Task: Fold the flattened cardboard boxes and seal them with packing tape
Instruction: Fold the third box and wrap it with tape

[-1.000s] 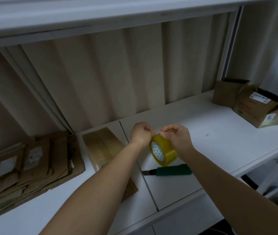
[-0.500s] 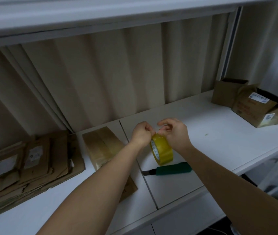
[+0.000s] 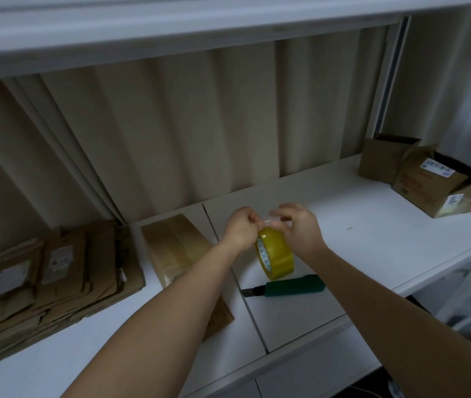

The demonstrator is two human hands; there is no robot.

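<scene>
Landmark: I place every entry relative to the tape roll (image 3: 275,255), held upright just above the tabletop (image 3: 372,242).
Tabletop: white, wide, carrying everything below.
Flattened stack: a pile of flattened boxes (image 3: 42,285) well to the left of the roll, untouched; I judge this the bulk of the work left.
Open boxes: two erected cartons (image 3: 429,182) far right of and beyond the roll, flaps up, tops unsealed as far as I see.
Current box: a folded carton (image 3: 176,248) just left of the roll, partly under my left forearm, with a glossy strip along its top; whether it is fully sealed I cannot tell.
Cutter: green-handled knife (image 3: 291,288) lying just in front of the roll.
Left hand (image 3: 242,228): fingers curled, pinching at the roll's top edge.
Right hand (image 3: 297,225): thumb on the roll's top, fingers loosely spread above it; what they pinch I cannot tell.
Progress: I judge the tape's free end is being picked loose; sealing here not begun.
</scene>
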